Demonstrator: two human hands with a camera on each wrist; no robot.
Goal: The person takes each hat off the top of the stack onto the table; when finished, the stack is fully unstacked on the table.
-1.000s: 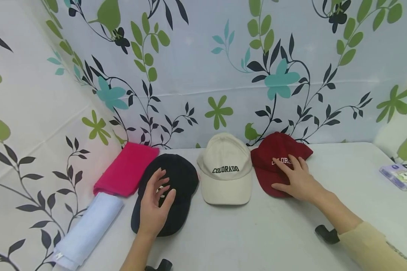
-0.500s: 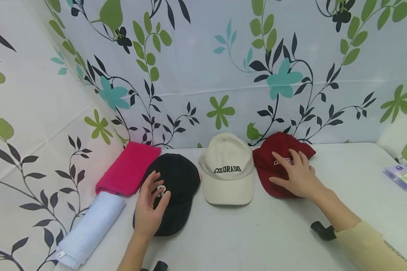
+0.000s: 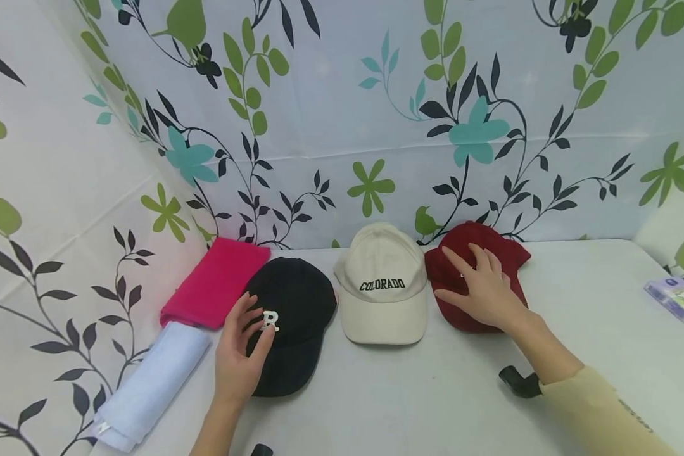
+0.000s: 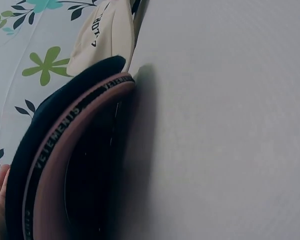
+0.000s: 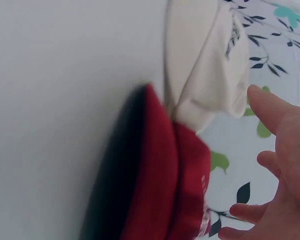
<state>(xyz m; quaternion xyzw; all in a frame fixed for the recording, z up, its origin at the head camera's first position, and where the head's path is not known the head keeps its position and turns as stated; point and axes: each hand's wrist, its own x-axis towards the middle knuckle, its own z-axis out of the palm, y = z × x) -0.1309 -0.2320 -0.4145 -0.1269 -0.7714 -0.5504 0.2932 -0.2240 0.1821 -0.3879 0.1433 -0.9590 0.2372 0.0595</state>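
Note:
Three baseball caps lie in a row on a white table [image 3: 387,405]. My left hand [image 3: 238,361] hovers over the left side of a black cap [image 3: 296,316] with a white letter, its fingers loosely bent and holding nothing. The left wrist view shows the underside of the black cap's brim [image 4: 50,165], lined with a lettered band. My right hand [image 3: 484,294] is spread above a dark red cap [image 3: 456,313], covering most of its white lettering. In the right wrist view its fingers [image 5: 270,107] stand apart from the red cap [image 5: 162,190]. A cream COLORADO cap [image 3: 383,316] sits in the middle.
A folded bright pink cloth [image 3: 213,285] lies left of the black cap. In front of it is a rolled light blue cloth [image 3: 154,386]. A small purple pack [image 3: 675,299] sits at the right edge. Leaf-patterned fabric [image 3: 330,95] hangs behind and at the left.
My left hand has drifted left and slightly down, uncovering the black cap's white letter. My right hand has shifted left over the red cap. The caps have stayed in place.

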